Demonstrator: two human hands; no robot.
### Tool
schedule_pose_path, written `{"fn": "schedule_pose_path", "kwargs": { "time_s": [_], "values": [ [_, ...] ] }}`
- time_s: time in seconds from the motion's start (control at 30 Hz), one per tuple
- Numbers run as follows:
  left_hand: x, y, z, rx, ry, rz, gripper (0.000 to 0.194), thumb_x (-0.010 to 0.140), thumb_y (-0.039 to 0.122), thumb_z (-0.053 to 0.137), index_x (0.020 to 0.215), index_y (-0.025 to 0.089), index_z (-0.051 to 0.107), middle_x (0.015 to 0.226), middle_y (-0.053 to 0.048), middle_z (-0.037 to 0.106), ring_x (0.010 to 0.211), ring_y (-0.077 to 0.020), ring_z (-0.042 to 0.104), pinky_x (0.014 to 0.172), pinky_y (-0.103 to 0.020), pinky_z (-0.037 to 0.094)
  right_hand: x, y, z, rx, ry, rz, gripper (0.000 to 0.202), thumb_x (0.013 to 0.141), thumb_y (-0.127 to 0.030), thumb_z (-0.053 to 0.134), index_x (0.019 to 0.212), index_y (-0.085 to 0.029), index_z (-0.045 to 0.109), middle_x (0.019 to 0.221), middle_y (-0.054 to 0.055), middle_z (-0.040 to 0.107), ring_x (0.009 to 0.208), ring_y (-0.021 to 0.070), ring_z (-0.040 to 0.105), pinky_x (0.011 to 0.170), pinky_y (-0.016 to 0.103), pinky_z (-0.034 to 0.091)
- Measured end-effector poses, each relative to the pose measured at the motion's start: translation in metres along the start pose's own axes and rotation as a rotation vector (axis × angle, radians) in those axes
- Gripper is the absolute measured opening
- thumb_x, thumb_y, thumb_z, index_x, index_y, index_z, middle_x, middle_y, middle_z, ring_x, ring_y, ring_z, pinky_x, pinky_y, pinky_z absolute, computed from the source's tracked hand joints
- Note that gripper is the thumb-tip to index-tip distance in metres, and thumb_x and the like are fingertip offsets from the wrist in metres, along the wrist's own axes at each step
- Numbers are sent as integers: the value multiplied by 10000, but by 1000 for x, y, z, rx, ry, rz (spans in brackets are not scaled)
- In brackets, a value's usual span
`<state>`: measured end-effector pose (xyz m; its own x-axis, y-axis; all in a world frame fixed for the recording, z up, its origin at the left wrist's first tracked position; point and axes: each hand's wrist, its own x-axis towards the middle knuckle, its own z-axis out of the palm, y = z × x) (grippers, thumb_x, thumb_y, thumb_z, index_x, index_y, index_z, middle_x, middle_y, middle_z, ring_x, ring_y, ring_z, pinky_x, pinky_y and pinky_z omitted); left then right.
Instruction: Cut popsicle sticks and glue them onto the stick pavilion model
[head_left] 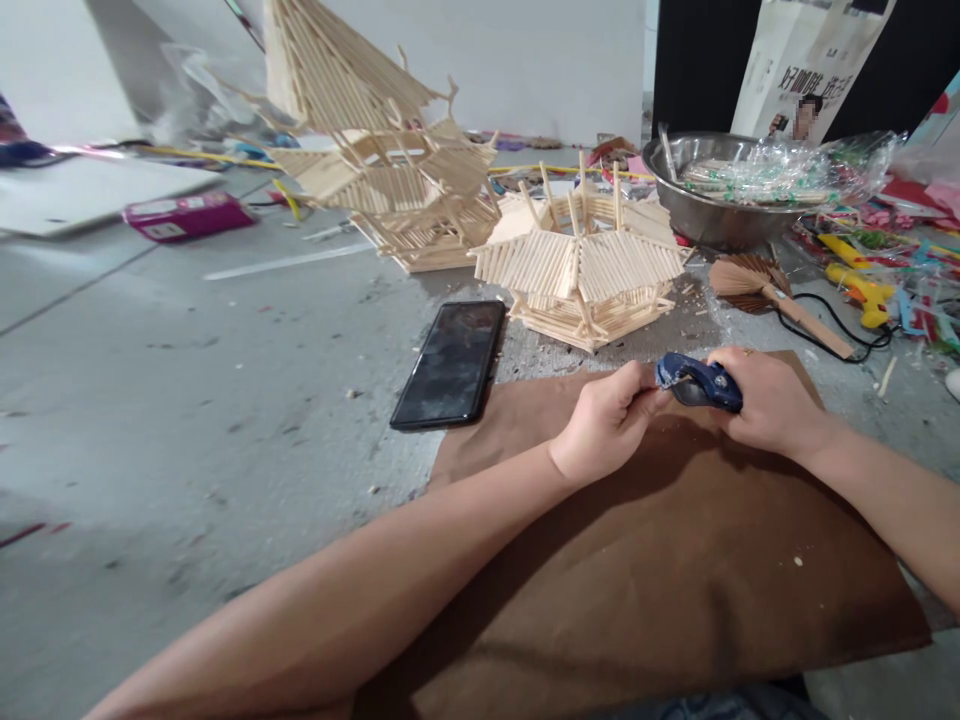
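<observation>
My right hand [769,400] is closed around a blue hand cutter [699,383], its rounded head pointing left. Right at that head, the fingers of my left hand [611,418] are pinched together; what they hold is too small and hidden to make out. Both hands are over a brown cloth [675,580] spread across my lap. Just beyond them stands a small pavilion model [585,260] of thin wooden sticks, with a slatted eave and upright posts.
A black phone [450,365] lies left of the cloth. Behind stands a taller stick pavilion [390,170] with a pointed roof. At the right are a metal bowl [720,225] with plastic-wrapped sticks, a brown fan-shaped object [750,285] and a yellow glue gun [862,290]. A purple box [187,215] lies left.
</observation>
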<state>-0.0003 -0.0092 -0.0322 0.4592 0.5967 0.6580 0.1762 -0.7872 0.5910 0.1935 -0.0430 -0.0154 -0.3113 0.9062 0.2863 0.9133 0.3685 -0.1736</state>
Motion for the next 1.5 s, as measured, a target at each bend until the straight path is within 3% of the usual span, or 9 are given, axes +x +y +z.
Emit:
{"fn": "schedule_pose_path", "kwargs": {
  "time_s": [0.23, 0.4, 0.63, 0.8, 1.07, 1.2, 1.33, 1.43, 1.5],
  "values": [
    [-1, 2, 1, -27, 1, -78, 108, 813, 196, 463, 713, 178, 426, 579, 35, 497, 507, -62, 454, 487, -158, 374, 1, -1, -2, -36, -4, 14, 269, 687, -321, 486, 910, -172, 503, 811, 82, 642, 739, 233, 591, 622, 306, 383],
    [-1, 1, 3, -23, -5, -101, 136, 811, 212, 468, 686, 176, 428, 561, 43, 471, 495, -56, 422, 479, -158, 364, 2, -7, -5, -87, 0, 90, 217, 669, -340, 489, 828, -197, 525, 665, 35, 630, 596, 195, 571, 519, 276, 327],
    [3, 2, 3, -216, -3, -300, 173, 826, 274, 478, 692, 166, 462, 569, 36, 487, 495, -53, 408, 471, -170, 349, 9, 5, -7, -210, 94, 205, 270, 708, -307, 477, 939, -180, 534, 745, 80, 639, 663, 233, 577, 518, 303, 323],
    [6, 5, 0, -452, -36, -468, 222, 821, 345, 495, 705, 157, 477, 558, 36, 481, 423, -33, 342, 398, -173, 276, 8, 22, -1, -239, 138, 148, 303, 757, -349, 475, 995, -168, 524, 796, 98, 634, 712, 245, 578, 579, 325, 370],
    [9, 9, -1, -693, -50, -624, 216, 785, 356, 552, 756, 149, 498, 591, 34, 530, 399, -17, 353, 371, -168, 252, 9, 30, 13, -353, -46, 130, 483, 794, -502, 447, 1040, -95, 531, 852, 164, 627, 844, 288, 577, 711, 390, 409],
    [9, 10, -1, -749, -43, -703, 205, 781, 344, 557, 792, 143, 516, 580, 42, 528, 396, -9, 352, 375, -152, 245, 8, 33, 19, -325, -83, 100, 612, 773, -551, 457, 1150, -71, 497, 1084, 212, 575, 1036, 327, 514, 822, 449, 391],
    [11, 15, -2, -759, -62, -766, 209, 782, 346, 552, 800, 142, 510, 588, 39, 544, 375, -7, 366, 358, -143, 246, 8, 29, 15, -151, 9, 12, 632, 773, -559, 460, 1209, -103, 491, 1263, 203, 477, 1178, 323, 413, 954, 524, 283],
    [12, 18, -2, -755, -122, -807, 203, 780, 342, 548, 791, 145, 500, 609, 31, 565, 374, -18, 400, 352, -144, 296, 9, 17, 4, 234, 104, -36, 420, 821, -465, 456, 1080, -168, 599, 1134, 117, 585, 1056, 224, 524, 921, 400, 377],
    [12, 20, -1, -753, -182, -838, 190, 780, 329, 543, 798, 143, 505, 625, 24, 579, 386, -25, 426, 360, -146, 334, 9, 7, -3, 465, 123, 16, 309, 832, -403, 466, 969, -195, 649, 979, 69, 646, 916, 171, 584, 846, 328, 434]
  ]
}}
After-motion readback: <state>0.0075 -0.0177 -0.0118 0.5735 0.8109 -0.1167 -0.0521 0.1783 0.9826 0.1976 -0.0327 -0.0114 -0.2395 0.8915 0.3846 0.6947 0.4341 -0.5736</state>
